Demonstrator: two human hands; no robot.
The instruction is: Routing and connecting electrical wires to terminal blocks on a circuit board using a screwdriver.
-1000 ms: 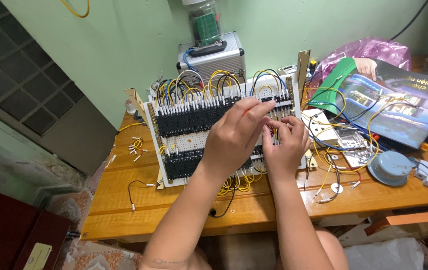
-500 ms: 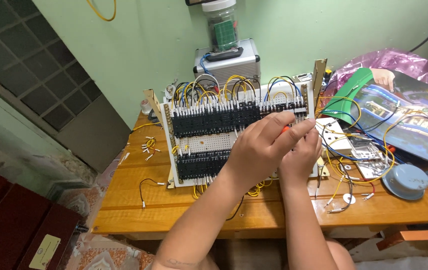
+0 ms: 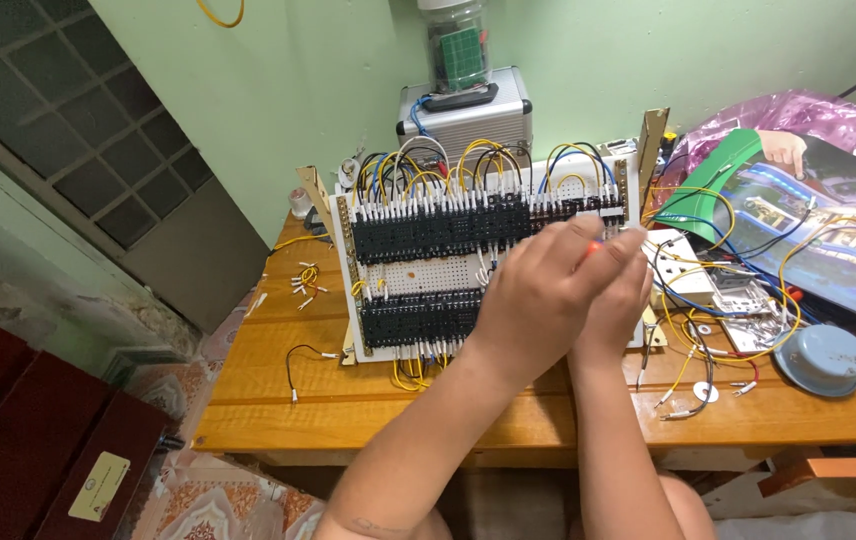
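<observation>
A white perforated panel stands tilted on the wooden table. It carries two rows of black relay blocks wired with yellow, blue and black leads. My left hand is raised before the panel's right half, its fingers curled around a small red-tipped tool. My right hand sits just behind and under it, mostly hidden. Its fingertips reach the right end of the upper block row. What the right fingers hold is hidden.
A silver case with a clear jar on it stands behind the panel. Right of the panel lie loose wires, white switch parts, a glossy magazine, a pink bag and a blue round cap. Short wire offcuts lie at the left.
Both hands rose from the lower block row to the right end of the upper row. The left hand now covers most of the right. The camera moved closer and to the left.
</observation>
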